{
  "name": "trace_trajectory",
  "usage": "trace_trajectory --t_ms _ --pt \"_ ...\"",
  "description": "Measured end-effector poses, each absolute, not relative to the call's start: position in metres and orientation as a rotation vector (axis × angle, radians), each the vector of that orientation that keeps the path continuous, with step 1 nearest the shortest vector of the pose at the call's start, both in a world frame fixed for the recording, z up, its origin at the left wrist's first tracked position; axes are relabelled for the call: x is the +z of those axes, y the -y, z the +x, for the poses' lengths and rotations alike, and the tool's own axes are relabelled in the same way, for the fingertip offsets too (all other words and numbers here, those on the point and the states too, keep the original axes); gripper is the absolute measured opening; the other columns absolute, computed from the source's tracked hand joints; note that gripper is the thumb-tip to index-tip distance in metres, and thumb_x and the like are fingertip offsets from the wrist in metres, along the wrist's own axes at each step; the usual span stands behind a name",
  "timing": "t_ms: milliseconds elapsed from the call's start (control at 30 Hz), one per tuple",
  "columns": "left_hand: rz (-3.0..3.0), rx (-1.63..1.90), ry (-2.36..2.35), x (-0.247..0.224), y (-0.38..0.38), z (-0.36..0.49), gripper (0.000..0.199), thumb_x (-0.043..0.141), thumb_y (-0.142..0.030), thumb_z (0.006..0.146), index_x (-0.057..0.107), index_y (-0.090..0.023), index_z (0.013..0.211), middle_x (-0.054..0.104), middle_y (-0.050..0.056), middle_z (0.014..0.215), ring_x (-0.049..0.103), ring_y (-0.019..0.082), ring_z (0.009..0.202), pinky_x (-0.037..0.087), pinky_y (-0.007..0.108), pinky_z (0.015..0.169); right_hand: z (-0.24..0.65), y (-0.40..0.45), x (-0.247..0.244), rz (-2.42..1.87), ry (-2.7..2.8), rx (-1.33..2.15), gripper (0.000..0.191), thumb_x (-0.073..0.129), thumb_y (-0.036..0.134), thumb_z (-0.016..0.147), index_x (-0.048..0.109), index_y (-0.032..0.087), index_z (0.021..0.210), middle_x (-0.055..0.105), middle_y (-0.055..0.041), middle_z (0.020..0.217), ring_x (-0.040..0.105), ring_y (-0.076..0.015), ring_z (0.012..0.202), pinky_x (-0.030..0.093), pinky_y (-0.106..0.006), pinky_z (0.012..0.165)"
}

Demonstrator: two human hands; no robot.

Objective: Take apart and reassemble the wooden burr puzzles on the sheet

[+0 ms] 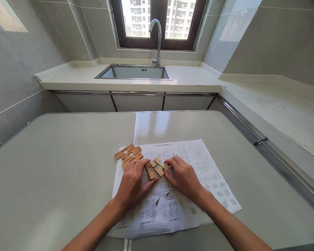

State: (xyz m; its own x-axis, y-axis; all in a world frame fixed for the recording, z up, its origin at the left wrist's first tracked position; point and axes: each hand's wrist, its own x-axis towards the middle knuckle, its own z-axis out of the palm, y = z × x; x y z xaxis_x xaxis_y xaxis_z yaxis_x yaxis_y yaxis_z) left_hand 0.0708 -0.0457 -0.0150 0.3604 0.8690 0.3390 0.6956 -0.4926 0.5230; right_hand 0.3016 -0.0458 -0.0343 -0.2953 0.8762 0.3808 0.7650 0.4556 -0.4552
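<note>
Bare forearms (pixel 102 220) reach across a creased printed sheet (pixel 183 217) on the pale tabletop (pixel 54 167). Between the hands, a light wooden strip (pixel 161 164) slants lengthwise down toward the right hand (pixel 184 176), the nearer one, whose finger and thumb stand apart at its end. The left hand (pixel 133 183) spreads thumb and finger around a notched block (pixel 150 172); how firmly either grips, I cannot tell. Smooth, orange-brown notched pieces (pixel 137 150) lie side by side beyond the left knuckles.
</note>
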Motion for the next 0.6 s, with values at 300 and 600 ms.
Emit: trace_trajectory --t_ms 300,600 --pt "2.335 0.825 -1.317 -0.0147 0.0451 0.0694 0.055 0.082 -0.035 0.086 0.055 -0.026 0.134 0.069 0.01 0.125 0.065 0.033 0.117 0.053 0.049 0.1 0.3004 0.0453 -0.0338 -1.254 2.235 0.21 0.019 0.067 0.015 0.09 0.063 0.021 0.108 0.069 -0.0076 0.102 0.067 -0.0239 0.09 0.054 -0.033 0.072" --pt "2.389 0.735 -1.146 -0.0113 0.0424 0.0667 0.058 0.074 -0.023 0.09 0.047 -0.027 0.142 0.066 0.009 0.133 0.062 0.03 0.126 0.052 0.047 0.108 0.3017 0.0463 -0.0356 -1.153 2.27 0.231 0.025 0.068 0.014 0.085 0.061 0.022 0.107 0.069 -0.0058 0.1 0.066 -0.0234 0.089 0.053 -0.034 0.072"
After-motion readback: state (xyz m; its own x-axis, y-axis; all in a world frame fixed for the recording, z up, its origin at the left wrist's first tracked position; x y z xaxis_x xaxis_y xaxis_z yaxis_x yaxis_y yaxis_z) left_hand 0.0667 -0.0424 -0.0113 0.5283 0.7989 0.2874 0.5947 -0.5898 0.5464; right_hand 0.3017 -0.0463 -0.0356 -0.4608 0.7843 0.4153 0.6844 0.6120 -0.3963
